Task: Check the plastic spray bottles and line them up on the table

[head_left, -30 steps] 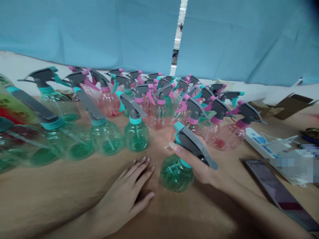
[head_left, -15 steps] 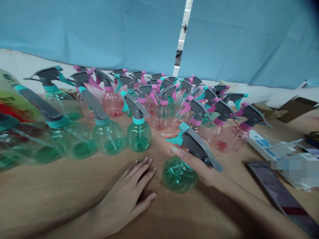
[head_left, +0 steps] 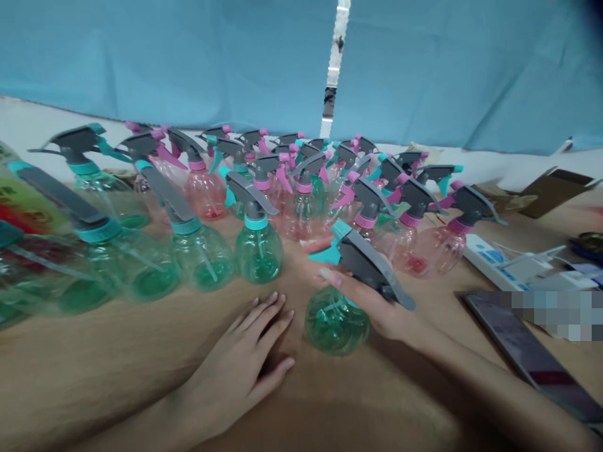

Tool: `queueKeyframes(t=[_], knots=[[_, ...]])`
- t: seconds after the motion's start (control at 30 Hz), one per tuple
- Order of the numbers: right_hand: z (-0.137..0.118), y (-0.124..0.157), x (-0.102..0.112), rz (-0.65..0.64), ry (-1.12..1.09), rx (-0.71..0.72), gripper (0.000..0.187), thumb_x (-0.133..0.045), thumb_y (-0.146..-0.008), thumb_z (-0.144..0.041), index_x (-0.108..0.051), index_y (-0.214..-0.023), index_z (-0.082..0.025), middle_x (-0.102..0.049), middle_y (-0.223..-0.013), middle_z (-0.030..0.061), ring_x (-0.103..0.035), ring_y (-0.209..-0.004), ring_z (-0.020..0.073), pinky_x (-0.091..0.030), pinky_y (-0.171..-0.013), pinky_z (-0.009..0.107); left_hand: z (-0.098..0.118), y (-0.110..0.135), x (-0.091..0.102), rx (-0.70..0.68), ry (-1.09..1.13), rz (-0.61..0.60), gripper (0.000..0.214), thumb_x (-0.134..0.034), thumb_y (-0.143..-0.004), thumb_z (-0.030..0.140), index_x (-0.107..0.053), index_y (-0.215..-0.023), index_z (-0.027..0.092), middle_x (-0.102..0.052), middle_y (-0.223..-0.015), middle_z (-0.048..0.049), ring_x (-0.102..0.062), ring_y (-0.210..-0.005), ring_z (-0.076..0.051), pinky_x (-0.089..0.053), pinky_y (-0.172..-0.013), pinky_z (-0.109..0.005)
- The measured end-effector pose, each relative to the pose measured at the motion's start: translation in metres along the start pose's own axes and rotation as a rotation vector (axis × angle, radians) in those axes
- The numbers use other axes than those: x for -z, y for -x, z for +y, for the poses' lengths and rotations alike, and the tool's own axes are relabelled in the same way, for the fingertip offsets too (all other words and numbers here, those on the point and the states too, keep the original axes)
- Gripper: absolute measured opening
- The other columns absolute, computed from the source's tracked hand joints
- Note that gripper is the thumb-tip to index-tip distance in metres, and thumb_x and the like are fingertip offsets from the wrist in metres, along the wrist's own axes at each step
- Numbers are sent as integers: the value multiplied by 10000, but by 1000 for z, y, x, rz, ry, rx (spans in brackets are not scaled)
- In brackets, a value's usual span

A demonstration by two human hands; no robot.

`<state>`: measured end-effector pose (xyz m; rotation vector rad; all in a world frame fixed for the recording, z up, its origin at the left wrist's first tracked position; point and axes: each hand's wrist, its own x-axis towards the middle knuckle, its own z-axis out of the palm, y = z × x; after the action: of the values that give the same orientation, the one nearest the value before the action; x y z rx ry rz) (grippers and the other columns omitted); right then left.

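My right hand (head_left: 377, 301) grips a green spray bottle (head_left: 336, 321) by its neck under the grey trigger head; the bottle stands tilted on the brown table (head_left: 94, 370). My index finger stretches past the teal trigger. My left hand (head_left: 240, 370) lies flat on the table just left of the bottle, fingers spread, holding nothing. Right behind stand another green bottle (head_left: 258, 250) and several more green and pink spray bottles (head_left: 301, 194).
A dark phone (head_left: 522, 355) lies flat at the right by my forearm. A white power strip (head_left: 499, 263) with cables and a cardboard box (head_left: 553, 188) sit further right. A large green bottle (head_left: 28, 207) stands at the far left. Blue cloth hangs behind.
My right hand has pulled the green bottle slightly back and shifted its fingers on the trigger head. The left hand has stayed flat in place.
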<state>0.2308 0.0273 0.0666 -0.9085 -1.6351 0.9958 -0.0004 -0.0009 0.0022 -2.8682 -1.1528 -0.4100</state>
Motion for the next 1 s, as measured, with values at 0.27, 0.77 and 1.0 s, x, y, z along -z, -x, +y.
queueKeyframes(t=[0.27,0.77,1.0], knots=[[-4,1,0,53,101,40,178,-619,-840,-401,-655,-963,-277,-587,-749,-16,-541,-635,137,-489,-594,291,0,-1,1,11,27,-3,507,-482,-951,427,-434,-1383,168,-403,-1469,-111,-398,-1327,-279,-355,-1067,-456],[-1,3,1,20,74,8,305,-608,-855,-412,-634,-1142,-315,-662,-877,6,-609,-714,159,-506,-649,299,2,-1,2,17,16,-37,519,-480,-952,435,-446,-1376,138,-403,-1467,-124,-371,-1344,-278,-346,-1077,-465],[3,4,2,40,115,-8,262,-609,-848,-428,-667,-1055,-279,-655,-806,8,-611,-686,166,-515,-623,302,2,0,2,25,51,-12,508,-489,-948,423,-439,-1385,167,-406,-1467,-114,-377,-1341,-281,-339,-1080,-464]])
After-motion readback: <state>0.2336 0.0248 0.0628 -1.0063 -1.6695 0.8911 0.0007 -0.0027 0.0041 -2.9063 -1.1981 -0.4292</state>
